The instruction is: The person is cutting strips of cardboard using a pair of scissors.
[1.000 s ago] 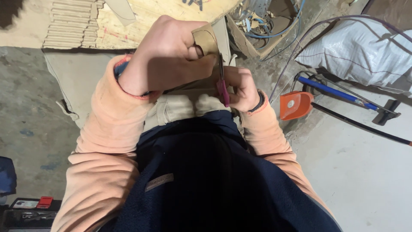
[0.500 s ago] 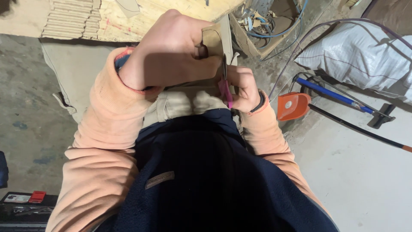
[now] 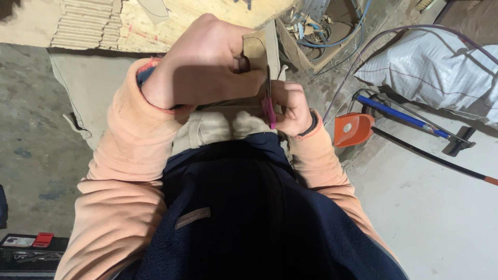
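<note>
My left hand (image 3: 207, 65) grips a piece of tan cardboard (image 3: 255, 52), holding it up in front of my chest. My right hand (image 3: 290, 106) is closed around pink-handled scissors (image 3: 269, 106), whose blades run up along the cardboard's right edge. Both hands are close together above my lap, over pale trousers (image 3: 218, 129). Most of the cardboard is hidden behind my left hand.
A plywood board (image 3: 207, 15) and corrugated cardboard (image 3: 85, 23) lie ahead. An open box of cables (image 3: 321, 31) sits at upper right, beside a white sack (image 3: 430, 67). An orange dustpan (image 3: 353, 129) with a long black handle and a blue-handled tool (image 3: 399, 116) lie on the concrete floor.
The view has shifted slightly. My hands and the scissors stay in nearly the same place on the cardboard, with the blades a little further along its edge.
</note>
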